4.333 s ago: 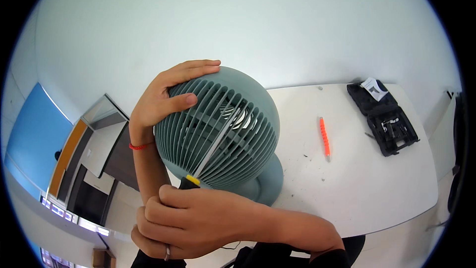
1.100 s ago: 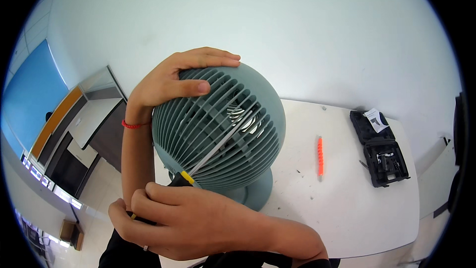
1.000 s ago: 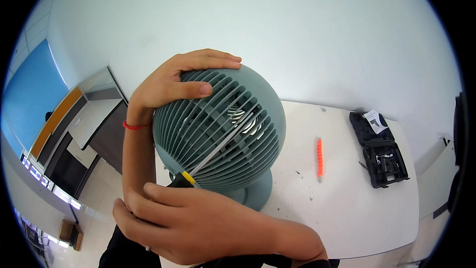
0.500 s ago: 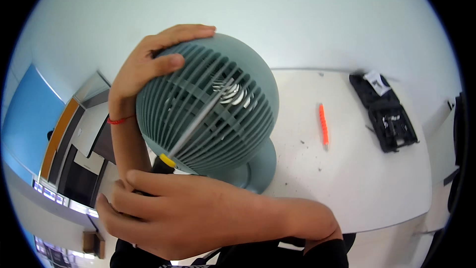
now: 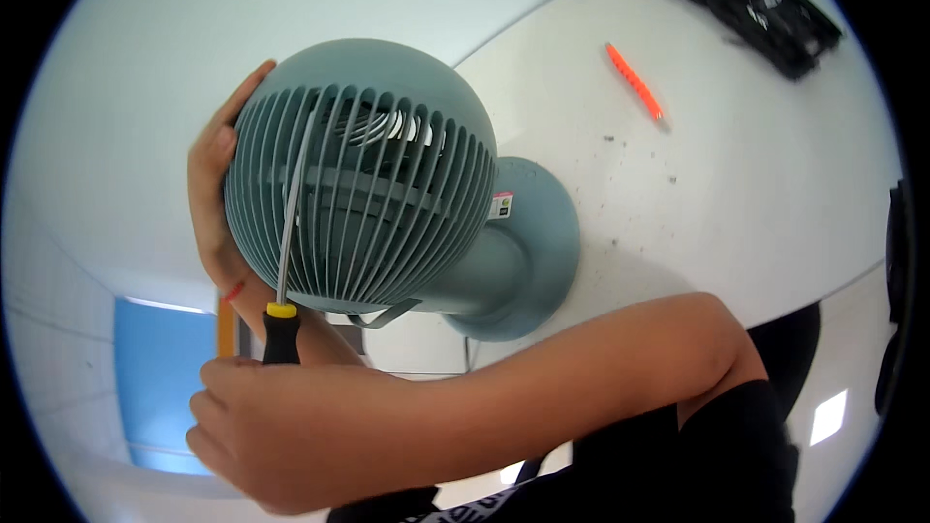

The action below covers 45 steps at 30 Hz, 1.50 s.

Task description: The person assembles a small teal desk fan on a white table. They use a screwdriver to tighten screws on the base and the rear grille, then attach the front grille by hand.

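A grey-green fan (image 5: 363,73) with a round, slatted head stands on its base at the table's left end. Wrapped around the left side of the head is my left hand (image 5: 213,160), a red cord at its wrist. My right hand (image 5: 320,431) grips a screwdriver (image 5: 282,329) by its black handle with a yellow collar. The long metal shaft runs up along the grille slats; I cannot tell whether its tip passes between them. White curved pieces show behind the slats. A dark strap or tab (image 5: 387,314) sticks out below the grille.
On the white table (image 5: 542,68), an orange pen-like tool (image 5: 635,84) lies beyond the fan. An open black tool case (image 5: 765,10) sits at the far right. Dark crumbs (image 5: 610,174) are scattered beside the fan's base. A pale wall rises behind.
My view has turned, so table items appear higher. The fan's grille and the screwdriver now appear more upright. My right hand still grips the screwdriver; my left hand now shows along the head's left side.
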{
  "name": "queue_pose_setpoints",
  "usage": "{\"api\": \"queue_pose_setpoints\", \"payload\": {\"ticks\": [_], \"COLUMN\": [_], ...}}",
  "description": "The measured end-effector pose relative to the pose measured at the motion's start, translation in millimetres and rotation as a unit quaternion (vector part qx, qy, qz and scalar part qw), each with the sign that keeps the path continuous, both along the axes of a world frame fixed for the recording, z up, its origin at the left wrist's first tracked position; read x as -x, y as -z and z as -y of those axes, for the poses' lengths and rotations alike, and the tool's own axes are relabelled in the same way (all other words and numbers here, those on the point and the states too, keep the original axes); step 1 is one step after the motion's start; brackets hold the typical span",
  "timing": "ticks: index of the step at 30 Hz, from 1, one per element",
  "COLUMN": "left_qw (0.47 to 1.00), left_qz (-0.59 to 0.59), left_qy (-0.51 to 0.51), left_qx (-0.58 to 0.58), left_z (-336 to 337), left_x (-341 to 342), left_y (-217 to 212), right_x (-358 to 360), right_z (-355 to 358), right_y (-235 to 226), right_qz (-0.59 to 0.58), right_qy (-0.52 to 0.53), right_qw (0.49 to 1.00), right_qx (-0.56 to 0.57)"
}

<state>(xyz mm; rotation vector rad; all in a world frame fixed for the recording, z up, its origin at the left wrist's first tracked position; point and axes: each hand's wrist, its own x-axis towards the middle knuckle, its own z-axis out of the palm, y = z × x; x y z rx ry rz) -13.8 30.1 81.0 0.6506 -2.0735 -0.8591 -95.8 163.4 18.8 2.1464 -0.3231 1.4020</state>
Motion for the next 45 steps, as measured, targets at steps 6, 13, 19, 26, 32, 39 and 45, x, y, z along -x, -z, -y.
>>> {"api": "queue_pose_setpoints", "payload": {"ticks": [6, 13, 19, 26, 32, 39, 45], "left_qw": [0.998, 0.997, 1.0, 0.999, 0.997, 0.994, 0.997], "left_qz": [-0.042, 0.027, 0.0, 0.033, 0.072, 0.04, 0.062], "left_qy": [-0.045, -0.051, 0.006, 0.021, 0.006, 0.043, 0.034], "left_qx": [-0.034, -0.045, -0.029, -0.036, -0.01, -0.097, -0.037], "left_z": [-18, -19, -27, 9, 24, 39, 48], "left_x": [24, 26, 9, 2, -15, -29, -30], "left_y": [18, 19, -5, -27, -31, -29, -22], "right_x": [-24, -58, -55, -61, -36, 5, 12], "right_z": [24, 43, 35, 40, 15, -9, 4], "right_y": [2, 26, 18, 14, 25, -18, -49], "right_qz": [0.009, 0.247, 0.378, 0.533, 0.313, -0.008, -0.266], "right_qy": [-0.017, 0.041, -0.085, -0.17, -0.157, -0.046, -0.012], "right_qw": [0.998, 0.964, 0.902, 0.804, 0.936, 0.987, 0.927], "right_qx": [-0.054, 0.086, 0.19, 0.201, -0.04, -0.156, -0.263]}}
